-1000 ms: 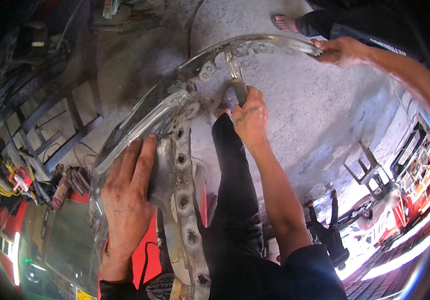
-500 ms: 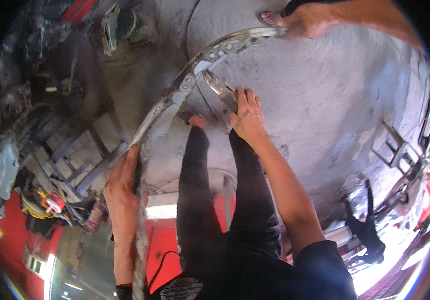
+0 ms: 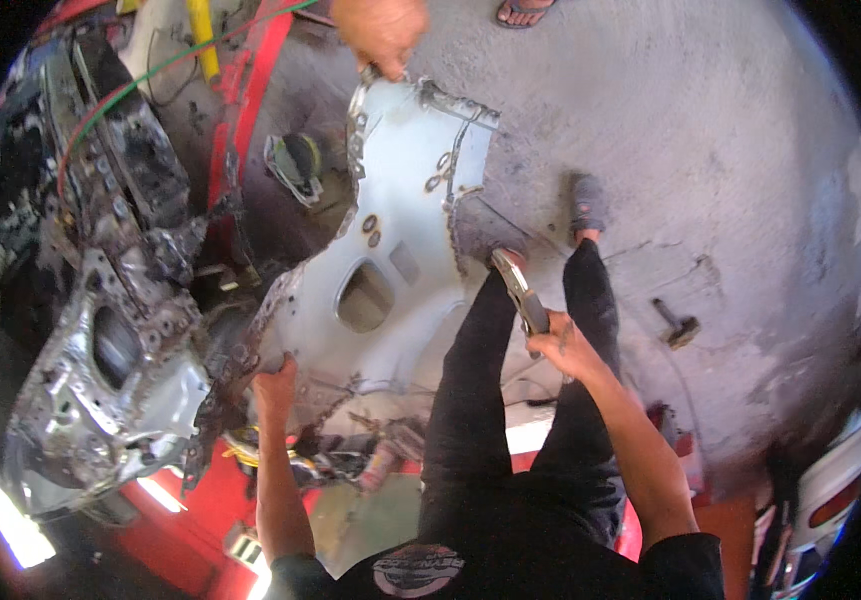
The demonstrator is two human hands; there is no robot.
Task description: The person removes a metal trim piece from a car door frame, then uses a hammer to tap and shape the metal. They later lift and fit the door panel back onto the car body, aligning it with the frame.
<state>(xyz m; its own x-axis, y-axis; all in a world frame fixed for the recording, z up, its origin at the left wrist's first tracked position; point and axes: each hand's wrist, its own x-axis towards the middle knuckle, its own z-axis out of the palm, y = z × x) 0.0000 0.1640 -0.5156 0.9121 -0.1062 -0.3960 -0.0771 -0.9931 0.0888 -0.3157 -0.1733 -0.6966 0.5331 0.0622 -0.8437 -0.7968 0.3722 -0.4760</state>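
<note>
A pale grey-blue sheet-metal car body panel (image 3: pixel 405 160) hangs over the floor, its broad face turned up toward me. It has rough cut edges, an oblong opening and several small round holes. My left hand (image 3: pixel 275 388) is closed around its lower left edge. Another person's hand (image 3: pixel 382 30) grips the panel's top edge. Held in my right hand (image 3: pixel 567 350) is a pair of metal pliers (image 3: pixel 520 290), apart from the panel, to the right of its lower part. The fingers wrap the handles; the pliers' exact type is hard to make out.
On the floor at right lies a hammer (image 3: pixel 674 323). A stripped car body section (image 3: pixel 115 350) with jagged metal fills the left side. A green hose (image 3: pixel 150 75) crosses near a red metal beam (image 3: pixel 250 100). The other person's sandaled foot (image 3: pixel 523 12) is at the top.
The panel has turned from edge-on to show its broad face. My right hand and the pliers have moved away from its edge, down and right. The other person's hand has shifted left with the panel.
</note>
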